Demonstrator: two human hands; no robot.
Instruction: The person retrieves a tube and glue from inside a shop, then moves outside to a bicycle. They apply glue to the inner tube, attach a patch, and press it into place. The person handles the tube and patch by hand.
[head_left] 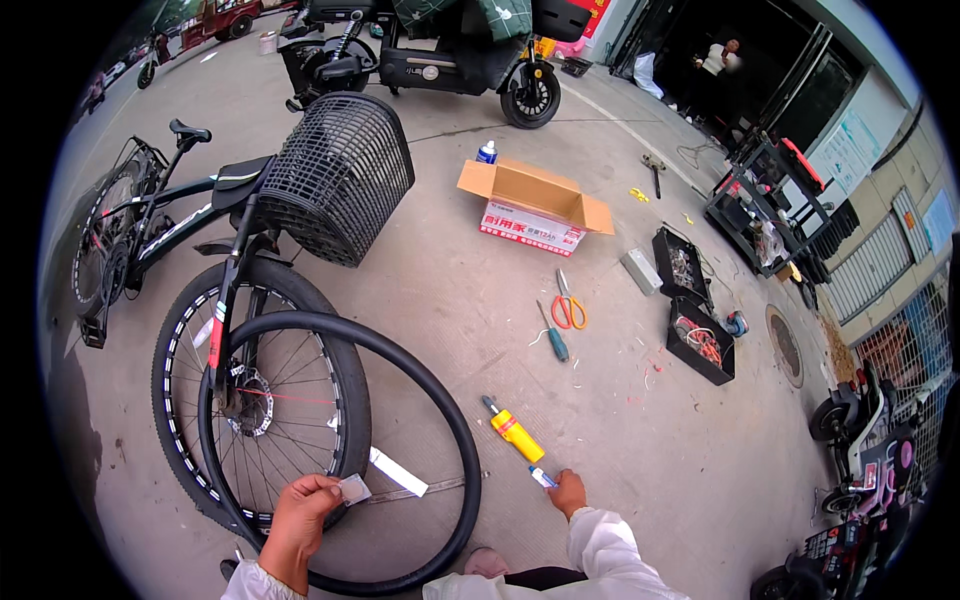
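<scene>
My left hand [305, 512] pinches a small square translucent patch or packet [353, 489] over the black inner tube [450, 417], which loops in front of the bicycle's front wheel [183, 415]. My right hand [566, 493] has its fingers closed on a small white-and-blue tube [543, 477]. Just beyond that hand lies a yellow cylindrical tool [517, 434]. A white strip [397, 470] and a flat metal bar [454, 484] lie near the wheel. Farther forward are a screwdriver [556, 342] and orange-handled scissors [568, 312] on the pavement.
The bicycle has a black basket [335, 175]. An open cardboard box [533, 225], spray can [487, 152], toolboxes [697, 342] and a tool cart [760, 210] stand ahead and right. Scooters [440, 70] are parked behind and at right [870, 470]. A person [715, 60] is in the doorway.
</scene>
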